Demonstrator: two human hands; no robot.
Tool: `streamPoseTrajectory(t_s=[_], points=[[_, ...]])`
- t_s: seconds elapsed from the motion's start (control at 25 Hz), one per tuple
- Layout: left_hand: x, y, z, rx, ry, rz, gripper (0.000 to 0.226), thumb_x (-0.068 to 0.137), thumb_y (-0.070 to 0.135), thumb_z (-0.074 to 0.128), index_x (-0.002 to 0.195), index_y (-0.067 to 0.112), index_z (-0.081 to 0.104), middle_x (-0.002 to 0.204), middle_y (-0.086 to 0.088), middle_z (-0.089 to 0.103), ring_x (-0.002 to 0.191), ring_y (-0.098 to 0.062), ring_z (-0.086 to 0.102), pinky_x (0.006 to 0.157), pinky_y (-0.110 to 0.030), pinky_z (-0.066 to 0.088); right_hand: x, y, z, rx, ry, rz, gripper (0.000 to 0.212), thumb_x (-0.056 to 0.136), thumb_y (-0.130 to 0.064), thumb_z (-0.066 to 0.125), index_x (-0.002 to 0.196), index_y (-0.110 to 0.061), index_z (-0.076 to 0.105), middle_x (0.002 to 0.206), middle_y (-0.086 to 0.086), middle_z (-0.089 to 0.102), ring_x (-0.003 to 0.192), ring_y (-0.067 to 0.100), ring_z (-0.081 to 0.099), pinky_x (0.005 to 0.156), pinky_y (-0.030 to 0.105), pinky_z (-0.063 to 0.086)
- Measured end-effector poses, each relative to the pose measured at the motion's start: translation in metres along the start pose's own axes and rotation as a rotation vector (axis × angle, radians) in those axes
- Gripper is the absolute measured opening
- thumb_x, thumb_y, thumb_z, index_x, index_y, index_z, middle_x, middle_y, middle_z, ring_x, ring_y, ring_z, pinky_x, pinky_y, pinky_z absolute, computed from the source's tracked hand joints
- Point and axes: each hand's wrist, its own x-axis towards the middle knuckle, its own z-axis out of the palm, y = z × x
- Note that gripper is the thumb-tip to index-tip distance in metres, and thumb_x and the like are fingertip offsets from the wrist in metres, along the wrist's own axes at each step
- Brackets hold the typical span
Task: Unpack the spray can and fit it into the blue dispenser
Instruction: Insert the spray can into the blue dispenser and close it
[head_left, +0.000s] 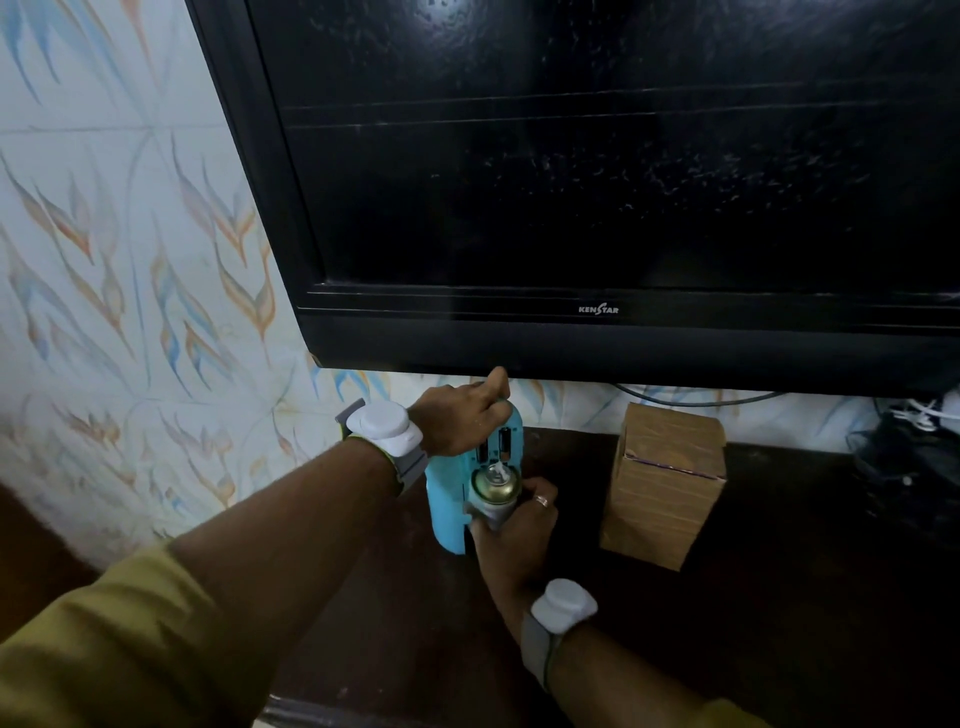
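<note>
The blue dispenser (445, 506) stands upright and open on a dark table, just below the television. My left hand (462, 415) grips its top edge from above. The spray can (493, 493), metallic with a white nozzle on top, sits upright in the dispenser's open front. My right hand (514, 525) is wrapped around the can's lower body from the right; a ring shows on one finger. The can's lower part is hidden by my fingers. White sensor bands sit on both wrists.
A brown cardboard box (665, 483) stands upright on the dark table (779, 597), right of the dispenser. A large black television (597, 182) hangs close above. A patterned tiled wall (130, 286) is on the left. Cables (914, 415) lie at the far right.
</note>
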Motion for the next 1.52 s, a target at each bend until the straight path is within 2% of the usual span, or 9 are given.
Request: streamPoseTrajectory(t_s=[0.32,0.56,0.84,0.96,1.16,1.28,1.36,1.44,1.52], points=[[0.0,0.002,0.0,0.017,-0.003,0.003,0.026,0.104,0.036,0.03,0.124,0.02,0.034,0.124,-0.003,0.059,0.095,-0.037,0.064,0.087,-0.048,0.049,0.023,-0.006,0.002,0.095,-0.109,0.03,0.095,0.043,-0.05,0.087,0.123,-0.025,0.043,0.123,-0.001,0.058,0.11,0.017,0.063,0.085,0.04,0.06],[-0.002,0.005,-0.004,0.076,-0.01,0.038,0.028,0.106,0.03,0.03,0.124,0.011,0.042,0.118,-0.005,0.054,0.095,-0.037,0.062,0.086,-0.05,0.049,0.037,0.022,-0.017,0.073,-0.309,-0.019,0.077,0.059,-0.033,0.084,0.126,-0.031,0.046,0.133,0.004,0.055,0.119,0.016,0.061,0.095,0.037,0.057],[0.0,0.005,0.006,0.066,0.052,0.013,0.029,0.105,0.034,0.03,0.126,0.015,0.039,0.135,-0.002,0.051,0.1,-0.037,0.061,0.084,-0.049,0.049,0.038,-0.004,-0.008,-0.073,-0.252,0.012,0.095,0.051,-0.034,0.094,0.132,-0.014,0.049,0.129,0.01,0.053,0.119,0.028,0.057,0.096,0.045,0.053],[0.002,0.002,0.008,-0.013,0.134,-0.103,0.025,0.1,0.041,0.034,0.117,0.023,0.039,0.121,-0.007,0.061,0.094,-0.037,0.062,0.079,-0.042,0.045,0.045,0.005,-0.013,-0.004,-0.369,0.033,0.088,0.052,-0.034,0.091,0.128,-0.028,0.048,0.134,0.006,0.053,0.125,0.023,0.055,0.101,0.045,0.052],[0.001,0.014,0.01,-0.136,0.21,-0.12,0.017,0.101,0.036,0.037,0.097,0.021,0.042,0.113,-0.012,0.058,0.104,-0.037,0.055,0.093,-0.053,0.042,0.06,0.013,-0.036,0.066,-0.582,-0.063,0.057,0.074,0.0,0.078,0.111,-0.035,0.051,0.122,-0.001,0.063,0.118,0.016,0.061,0.099,0.039,0.054],[0.009,0.018,0.018,-0.021,0.254,-0.265,0.029,0.097,0.043,0.027,0.101,0.028,0.051,0.119,-0.008,0.054,0.116,-0.036,0.048,0.103,-0.067,0.028,0.065,0.006,-0.042,0.071,-0.67,-0.071,0.055,0.078,0.014,0.068,0.108,-0.029,0.049,0.12,0.006,0.062,0.102,0.012,0.063,0.077,0.026,0.059],[0.011,0.023,0.016,-0.224,0.315,-0.339,0.043,0.085,0.047,0.024,0.105,0.031,0.058,0.121,-0.005,0.056,0.116,-0.034,0.048,0.104,-0.066,0.028,0.068,0.002,-0.047,0.02,-0.743,-0.046,0.056,0.081,0.009,0.066,0.118,-0.027,0.044,0.129,0.011,0.056,0.094,0.011,0.059,0.063,0.015,0.054],[0.01,0.02,0.006,-0.768,0.39,-0.255,0.034,0.076,0.042,0.035,0.094,0.028,0.06,0.11,-0.004,0.058,0.104,-0.024,0.052,0.1,-0.048,0.039,0.072,0.001,-0.056,-0.095,-0.796,-0.05,0.073,0.079,-0.002,0.075,0.139,-0.018,0.037,0.136,0.004,0.047,0.107,0.012,0.052,0.068,0.005,0.048],[-0.002,0.003,-0.008,-1.035,0.139,-0.118,0.044,0.07,0.025,0.044,0.11,0.01,0.054,0.117,-0.001,0.052,0.099,-0.009,0.05,0.084,-0.025,0.048,0.073,-0.002,-0.058,-0.194,-0.83,-0.125,0.097,0.067,-0.019,0.089,0.145,-0.015,0.032,0.137,0.001,0.041,0.12,0.01,0.043,0.085,0.002,0.043]])
